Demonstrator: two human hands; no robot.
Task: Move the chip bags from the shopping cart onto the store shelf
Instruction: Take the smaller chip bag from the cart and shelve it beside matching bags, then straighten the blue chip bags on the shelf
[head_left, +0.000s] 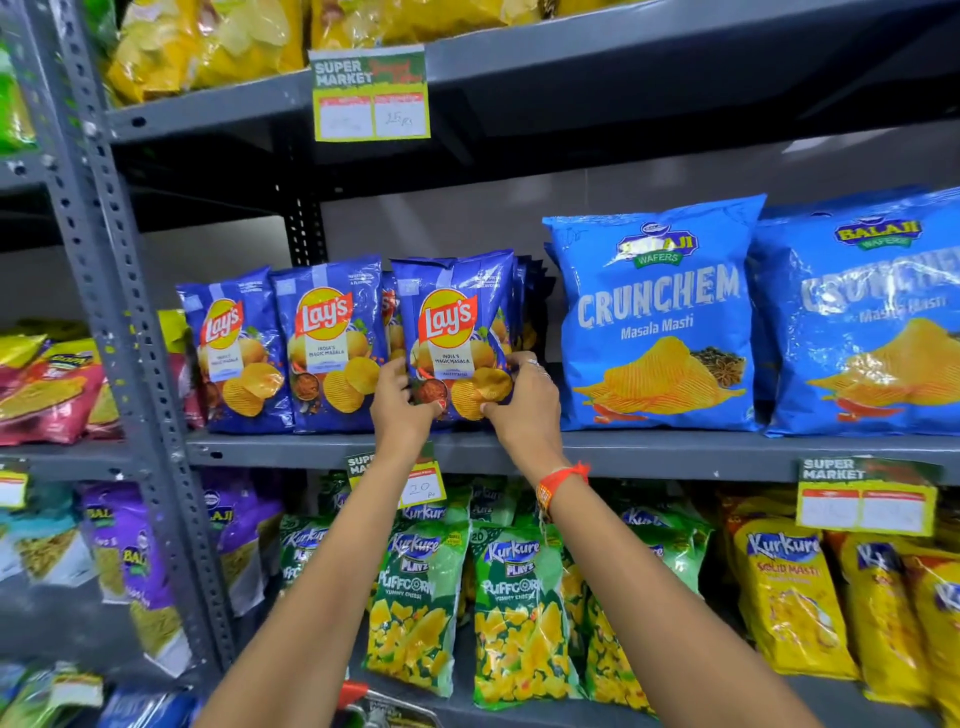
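Left hand and right hand are closed on the lower corners of one glossy dark-blue Lay's chip bag with a red-and-yellow logo, one hand on each side, fingers wrapped round the bag's edges and thumbs on its front. Gripping it low and from both sides keeps the soft, air-filled pack upright and facing forward while its base comes to the grey metal shelf board; whether the base already rests there is hidden by the hands.

The held bag stands at the front of a row of like bags, whose tops show just behind it to the right. Left of the held bag, two matching blue Lay's bags stand upright, logos outward, so the held one probably extends that display line. Right of the held bag, close beside it, stand larger light-blue Balaji Crunchem wafer bags.

Below the held bag, a yellow-bordered price tag hangs from the shelf edge, partly covered by the left forearm; beneath it stand green Kurkure Puffcorn bags. A red-and-metal part, possibly the shopping cart, shows far below the held bag.
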